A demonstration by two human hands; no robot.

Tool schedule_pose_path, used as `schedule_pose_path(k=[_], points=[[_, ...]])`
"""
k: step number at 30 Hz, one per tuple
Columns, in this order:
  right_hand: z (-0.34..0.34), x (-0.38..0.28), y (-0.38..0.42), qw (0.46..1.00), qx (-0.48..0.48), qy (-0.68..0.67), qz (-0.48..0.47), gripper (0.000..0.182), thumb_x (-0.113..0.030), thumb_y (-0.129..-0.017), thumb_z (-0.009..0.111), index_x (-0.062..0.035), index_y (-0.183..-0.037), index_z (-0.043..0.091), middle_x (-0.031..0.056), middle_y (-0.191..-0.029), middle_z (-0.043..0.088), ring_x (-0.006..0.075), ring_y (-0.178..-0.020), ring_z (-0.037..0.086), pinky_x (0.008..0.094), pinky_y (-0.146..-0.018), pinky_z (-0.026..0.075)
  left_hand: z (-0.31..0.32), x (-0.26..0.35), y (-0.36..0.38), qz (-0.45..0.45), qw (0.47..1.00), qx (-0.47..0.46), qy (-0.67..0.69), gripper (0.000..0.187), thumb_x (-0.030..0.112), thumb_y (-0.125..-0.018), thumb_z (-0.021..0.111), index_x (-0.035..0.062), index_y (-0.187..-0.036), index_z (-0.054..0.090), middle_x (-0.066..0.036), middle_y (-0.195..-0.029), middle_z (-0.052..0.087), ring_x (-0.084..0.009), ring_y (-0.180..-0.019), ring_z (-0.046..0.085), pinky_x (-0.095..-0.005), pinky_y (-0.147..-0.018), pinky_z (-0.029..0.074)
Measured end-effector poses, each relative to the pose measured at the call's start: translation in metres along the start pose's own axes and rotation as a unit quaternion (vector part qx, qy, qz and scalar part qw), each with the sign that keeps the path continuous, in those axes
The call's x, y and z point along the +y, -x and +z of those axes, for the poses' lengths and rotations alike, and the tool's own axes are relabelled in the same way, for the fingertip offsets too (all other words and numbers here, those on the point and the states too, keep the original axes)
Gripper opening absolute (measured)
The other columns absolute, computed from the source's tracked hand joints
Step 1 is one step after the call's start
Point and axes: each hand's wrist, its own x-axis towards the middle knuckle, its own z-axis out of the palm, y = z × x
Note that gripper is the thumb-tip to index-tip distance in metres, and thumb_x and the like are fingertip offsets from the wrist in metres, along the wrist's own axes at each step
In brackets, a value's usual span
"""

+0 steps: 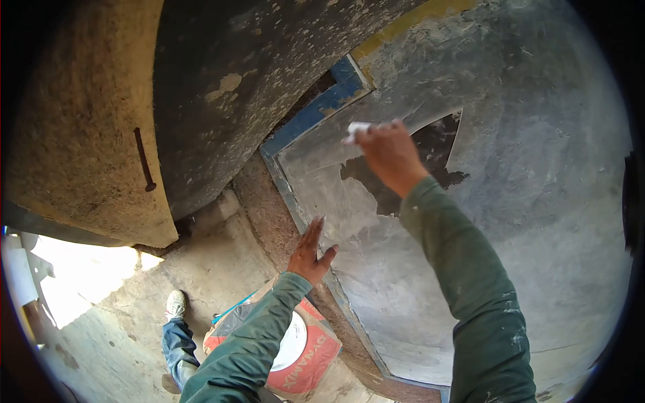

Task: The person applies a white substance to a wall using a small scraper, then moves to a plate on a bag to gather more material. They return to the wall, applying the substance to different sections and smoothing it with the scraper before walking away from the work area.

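White scrap (357, 127) is pinched in the right hand (391, 151), near the dark patch (384, 196) on the grey panel (403, 282). Probably light, maybe crumbly, so I'd take one end gently. Left hand (313, 258) is spread, holding nothing, by the panel's edge.

Surface (531, 255) right, patch (438, 149) on it, right hand (391, 153) over patch. Left hand (312, 258) at surface's left edge. Bag (322, 356) left of surface; shoe (175, 304) on floor (127, 349) left of bag. Nail (143, 158) on board (80, 121), far left.
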Motion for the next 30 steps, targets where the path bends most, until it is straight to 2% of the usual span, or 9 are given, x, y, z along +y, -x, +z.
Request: schedule_pose_path(k=[3, 6, 14, 16, 19, 20, 22, 24, 30], points=[[-0.056, 0.057, -0.007, 0.985, 0.131, 0.065, 0.095, 0.011, -0.014, -0.091, 0.057, -0.0162, -0.097, 0.066, 0.0048, -0.085, 0.069, 0.0211, -0.081, 0.066, 0.0396, -0.076, 0.045, -0.019, 0.005, -0.023, 0.021, 0.999, 0.044, -0.008, 0.073, 0.029, -0.093, 0.064, 0.0022, -0.153, 0.032, -0.025, -0.157, 0.032, -0.0412, -0.145, 0.033, -0.0447, -0.118, 0.031], [-0.055, 0.089, -0.012, 0.973, 0.155, 0.125, 0.117, 0.012, -0.014, -0.092, 0.056, -0.0153, -0.097, 0.066, 0.005, -0.088, 0.069, 0.0213, -0.083, 0.065, 0.04, -0.075, 0.045, -0.042, 0.008, -0.057, 0.075, 0.99, 0.106, -0.054, 0.067, 0.024, -0.093, 0.063, 0.0023, -0.15, 0.037, -0.023, -0.154, 0.038, -0.0399, -0.142, 0.037, -0.0447, -0.117, 0.032], [0.055, -0.043, 0.02, 0.996, 0.002, 0.083, 0.034, 0.019, -0.02, -0.091, 0.058, -0.0075, -0.102, 0.066, 0.0077, -0.092, 0.067, 0.0232, -0.09, 0.063, 0.0388, -0.084, 0.044, -0.13, 0.109, -0.122, 0.296, 0.89, 0.134, -0.321, 0.057, 0.011, -0.088, 0.062, 0.0076, -0.143, 0.05, -0.018, -0.147, 0.048, -0.0378, -0.135, 0.045, -0.047, -0.113, 0.038], [0.067, -0.067, 0.033, 0.997, -0.068, 0.041, -0.022, 0.019, -0.021, -0.091, 0.057, -0.0081, -0.102, 0.066, 0.0088, -0.094, 0.066, 0.0228, -0.089, 0.063, 0.0383, -0.084, 0.043, -0.149, 0.144, -0.128, 0.375, 0.818, 0.118, -0.421, 0.054, 0.006, -0.084, 0.062, 0.0089, -0.137, 0.056, -0.014, -0.145, 0.05, -0.0342, -0.137, 0.044, -0.0461, -0.114, 0.037], [0.059, -0.078, 0.037, 0.992, -0.118, -0.045, -0.03, 0.02, -0.026, -0.092, 0.058, -0.01, -0.098, 0.069, 0.005, -0.089, 0.067, 0.022, -0.089, 0.063, 0.0403, -0.081, 0.043, -0.174, 0.161, -0.158, 0.393, 0.779, 0.088, -0.48, 0.05, 0.004, -0.081, 0.064, 0.0076, -0.131, 0.059, -0.011, -0.144, 0.051, -0.0304, -0.14, 0.041, -0.0448, -0.116, 0.034], [0.053, -0.07, 0.037, 0.992, -0.113, -0.041, -0.03, 0.02, -0.026, -0.092, 0.058, -0.01, -0.098, 0.069, 0.005, -0.089, 0.067, 0.022, -0.089, 0.063, 0.0403, -0.081, 0.043, -0.186, 0.158, -0.168, 0.395, 0.776, 0.093, -0.482, 0.05, 0.004, -0.081, 0.064, 0.0076, -0.131, 0.059, -0.011, -0.144, 0.051, -0.0304, -0.14, 0.041, -0.0448, -0.116, 0.034], [0.024, -0.04, 0.042, 0.995, 0.066, -0.065, 0.032, 0.021, -0.021, -0.09, 0.058, -0.0122, -0.107, 0.067, 0.0036, -0.091, 0.066, 0.022, -0.088, 0.063, 0.0419, -0.081, 0.043, -0.211, 0.141, -0.18, 0.411, 0.717, 0.014, -0.563, 0.05, 0.008, -0.079, 0.069, 0.0066, -0.128, 0.06, -0.009, -0.143, 0.052, -0.0273, -0.143, 0.037, -0.0433, -0.12, 0.031], [-0.031, 0.01, 0.045, 0.99, 0.1, -0.059, 0.082, 0.027, -0.007, -0.089, 0.059, -0.0153, -0.113, 0.065, 0.0015, -0.097, 0.067, 0.0207, -0.087, 0.064, 0.039, -0.078, 0.045, -0.215, 0.14, -0.178, 0.4, 0.709, 0.009, -0.581, 0.05, 0.01, -0.078, 0.071, 0.0064, -0.127, 0.061, -0.009, -0.143, 0.052, -0.0261, -0.143, 0.036, -0.0424, -0.121, 0.029], [-0.091, 0.135, 0.055, 0.96, 0.162, 0.15, 0.174, 0.028, -0.006, -0.088, 0.057, -0.0135, -0.114, 0.066, 0.0043, -0.1, 0.069, 0.0246, -0.09, 0.065, 0.0401, -0.075, 0.049, -0.21, 0.136, -0.177, 0.383, 0.717, 0.02, -0.582, 0.05, 0.015, -0.076, 0.074, 0.0052, -0.123, 0.063, -0.008, -0.144, 0.053, -0.0228, -0.145, 0.033, -0.0402, -0.124, 0.024]])
